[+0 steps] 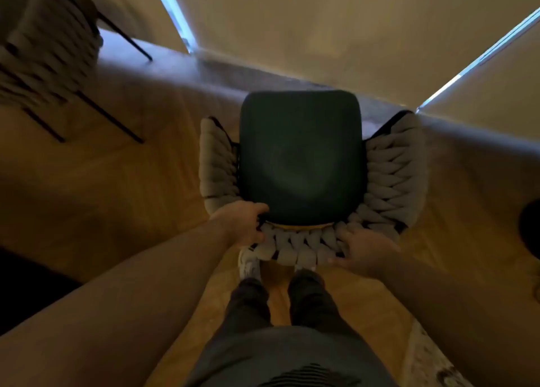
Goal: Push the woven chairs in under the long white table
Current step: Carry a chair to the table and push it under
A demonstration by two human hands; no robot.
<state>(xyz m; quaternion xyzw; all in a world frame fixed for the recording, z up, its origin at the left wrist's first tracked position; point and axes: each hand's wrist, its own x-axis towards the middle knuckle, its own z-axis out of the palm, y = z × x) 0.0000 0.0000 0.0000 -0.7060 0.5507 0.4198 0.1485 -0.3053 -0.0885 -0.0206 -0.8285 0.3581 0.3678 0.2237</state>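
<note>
Head view, looking down. A person is standing directly behind a woven chair at frame centre, holding the top of its thick grey backrest with both hands. The stance suits a straight forward push, with one hand on each side of the back so the chair is not slewing. The left hand is gripping the left end of the backrest, its thumb hooking over towards the dark green seat cushion and its fingers curling round the rail. The right hand is clasping the right end, with the thumb lying behind the weave and the fingers reaching over the front, though blur is softening the detail. The feet, one in a pale shoe, are standing close together just behind the chair on the wooden floor. A second woven chair is standing well apart in the upper left of the frame, motion-blurred, with its thin dark legs showing. The long white table is not showing distinctly here, so only pale panels are filling the upper frame. The chair therefore appears not yet pushed under it. No container is appearing in this view. The nearest equivalent is the chair's woven shell, which is cradling the cushion alone.
</note>
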